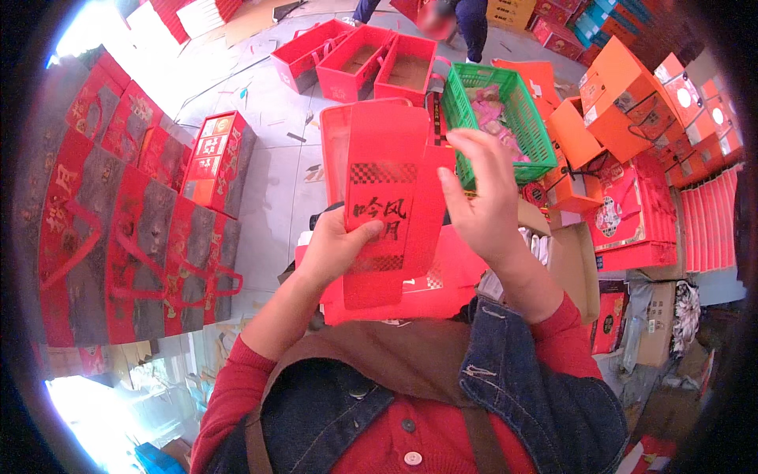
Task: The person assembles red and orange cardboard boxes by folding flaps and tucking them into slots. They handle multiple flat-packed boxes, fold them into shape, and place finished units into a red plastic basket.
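Note:
In front of my chest, my left hand (338, 245) grips a red folding carton (387, 158), its thumb pressed on the printed face. The carton has a long flap standing up at the top, black checkered bands and dark lettering. Just off its right side, my right hand (483, 193) is raised with fingers apart and nothing in them. Underneath lies a pile of red printed cardboard blanks (459, 265). A red tray (334, 142) shows partly behind the carton.
Three open red boxes (359, 65) stand on the floor ahead, beside a green plastic basket (545, 138) with pinkish contents. Red gift bags (118, 229) line the left, near a red box (219, 162). Orange boxes (628, 87) pile up right. Another person's legs (472, 28) show at the far side.

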The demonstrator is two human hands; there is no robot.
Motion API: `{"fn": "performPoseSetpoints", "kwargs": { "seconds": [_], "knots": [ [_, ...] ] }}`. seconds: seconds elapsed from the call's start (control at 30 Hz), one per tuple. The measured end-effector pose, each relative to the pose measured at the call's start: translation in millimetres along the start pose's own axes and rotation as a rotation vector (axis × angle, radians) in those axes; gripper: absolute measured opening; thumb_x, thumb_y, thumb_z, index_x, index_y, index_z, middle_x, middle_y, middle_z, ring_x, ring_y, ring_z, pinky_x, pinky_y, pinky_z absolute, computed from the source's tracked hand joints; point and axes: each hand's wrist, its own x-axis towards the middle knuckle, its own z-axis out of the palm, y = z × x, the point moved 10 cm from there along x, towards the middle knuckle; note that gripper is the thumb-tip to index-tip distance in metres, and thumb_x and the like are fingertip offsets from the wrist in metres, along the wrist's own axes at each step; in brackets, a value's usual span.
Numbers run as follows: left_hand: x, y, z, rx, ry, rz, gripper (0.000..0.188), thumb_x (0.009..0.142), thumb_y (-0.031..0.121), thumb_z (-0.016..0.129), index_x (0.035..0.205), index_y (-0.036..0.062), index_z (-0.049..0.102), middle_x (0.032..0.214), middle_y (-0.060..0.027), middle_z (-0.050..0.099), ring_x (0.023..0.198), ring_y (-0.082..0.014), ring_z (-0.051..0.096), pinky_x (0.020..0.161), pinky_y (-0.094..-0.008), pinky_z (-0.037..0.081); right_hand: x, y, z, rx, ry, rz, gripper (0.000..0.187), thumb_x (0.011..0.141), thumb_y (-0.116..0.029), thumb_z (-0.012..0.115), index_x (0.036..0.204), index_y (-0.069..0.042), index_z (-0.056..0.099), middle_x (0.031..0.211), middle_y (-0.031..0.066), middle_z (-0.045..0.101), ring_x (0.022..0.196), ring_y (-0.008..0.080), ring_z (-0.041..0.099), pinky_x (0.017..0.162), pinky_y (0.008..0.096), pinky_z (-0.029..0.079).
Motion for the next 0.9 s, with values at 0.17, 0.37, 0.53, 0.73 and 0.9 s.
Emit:
{"fn": "performPoseSetpoints", "kwargs": {
  "seconds": [0.17, 0.37, 0.53, 0.73, 0.9],
  "knots": [
    [-6.0, 18.9, 5.0, 0.296, 0.058, 0.178, 0.023, 0.084, 0.01, 0.064, 0.106, 0.0011, 0.062, 0.092, -0.003, 0.067, 0.084, -0.0086, 0.057, 0.077, -0.0292, 0.049, -3.1, 25.4, 15.6, 0.077, -0.128, 0.133, 0.023, 0.074, -0.007, 0.066, 0.095, 0.002, 0.059, 0.099, 0.0162, 0.06, 0.095, 0.032, 0.056, 0.086, 0.039, 0.043],
    [1.2, 3.7, -12.5, 0.1, 0.025, 0.056, 0.022, 0.086, 0.012, 0.063, 0.104, -0.0012, 0.062, 0.092, -0.0053, 0.067, 0.083, -0.0096, 0.06, 0.076, -0.0279, 0.049, 13.8, 7.3, 14.0, 0.297, -0.263, 0.13, 0.02, 0.073, -0.01, 0.072, 0.085, 0.001, 0.062, 0.083, 0.0111, 0.061, 0.075, 0.0193, 0.06, 0.067, 0.0277, 0.047],
    [-2.5, 10.8, -5.9, 0.115, -0.066, 0.076, 0.028, 0.083, 0.011, 0.064, 0.107, -0.0024, 0.058, 0.094, -0.0074, 0.066, 0.085, -0.0107, 0.061, 0.077, -0.028, 0.049, -5.1, 42.1, 44.7, 0.236, -0.631, 0.284, 0.025, 0.071, -0.006, 0.072, 0.095, -0.005, 0.066, 0.077, 0.0071, 0.062, 0.063, 0.0139, 0.058, 0.058, 0.0282, 0.046],
    [-1.8, 22.8, -11.5, 0.215, 0.004, 0.193, 0.043, 0.08, 0.012, 0.068, 0.117, -0.0015, 0.05, 0.096, -0.0114, 0.065, 0.089, -0.0183, 0.062, 0.081, -0.031, 0.048, 8.8, 15.4, 25.6, 0.433, -0.348, 0.301, 0.032, 0.07, -0.014, 0.07, 0.099, -0.002, 0.064, 0.081, 0.0158, 0.065, 0.074, 0.0296, 0.064, 0.068, 0.0362, 0.049],
    [-0.5, 16.0, -34.2, 0.358, 0.206, 0.272, 0.082, 0.069, 0.028, 0.078, 0.134, 0.0038, 0.033, 0.11, -0.0185, 0.057, 0.101, -0.0316, 0.057, 0.088, -0.0391, 0.044, -5.0, 36.0, 45.6, 0.506, -0.45, 0.434, 0.029, 0.073, -0.017, 0.066, 0.097, 0.0, 0.063, 0.08, 0.0172, 0.066, 0.073, 0.0255, 0.066, 0.066, 0.0358, 0.049]
  ]
}}
